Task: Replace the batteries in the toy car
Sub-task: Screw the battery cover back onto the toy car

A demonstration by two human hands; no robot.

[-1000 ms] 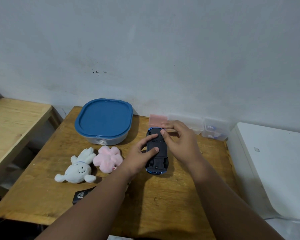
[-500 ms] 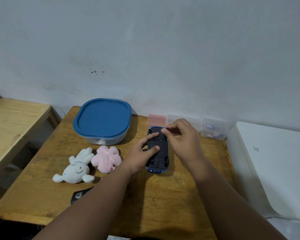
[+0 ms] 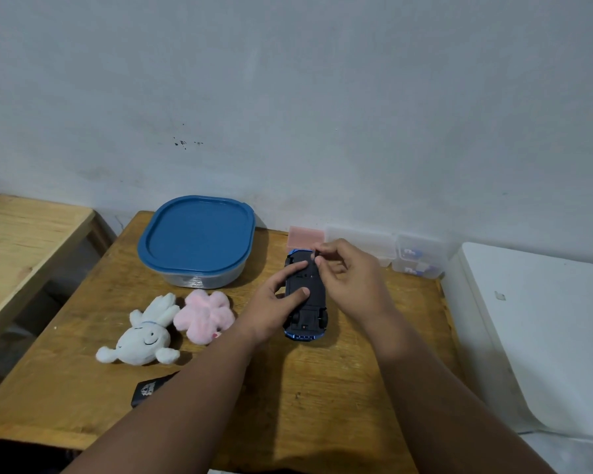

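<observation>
The toy car (image 3: 311, 311) lies upside down on the wooden table (image 3: 322, 388), black underside up, blue body showing at both ends. My left hand (image 3: 274, 302) holds it from the left, with index finger and thumb laid over the underside. My right hand (image 3: 353, 278) hovers at the car's far end, thumb and index fingertip pinched together on something tiny that I cannot identify. No batteries are visible in the open.
A blue-lidded container (image 3: 197, 234) stands at the back left. A white plush (image 3: 144, 336) and a pink plush (image 3: 204, 313) lie left of the car, a small black object (image 3: 148, 388) nearer me. A pink box (image 3: 306, 235) and clear plastic boxes (image 3: 418, 258) line the wall. A white appliance (image 3: 545, 319) borders the right.
My right hand has lifted its fingertips off the car's underside and drawn them into a pinch above the far end. My left hand and the car have stayed put.
</observation>
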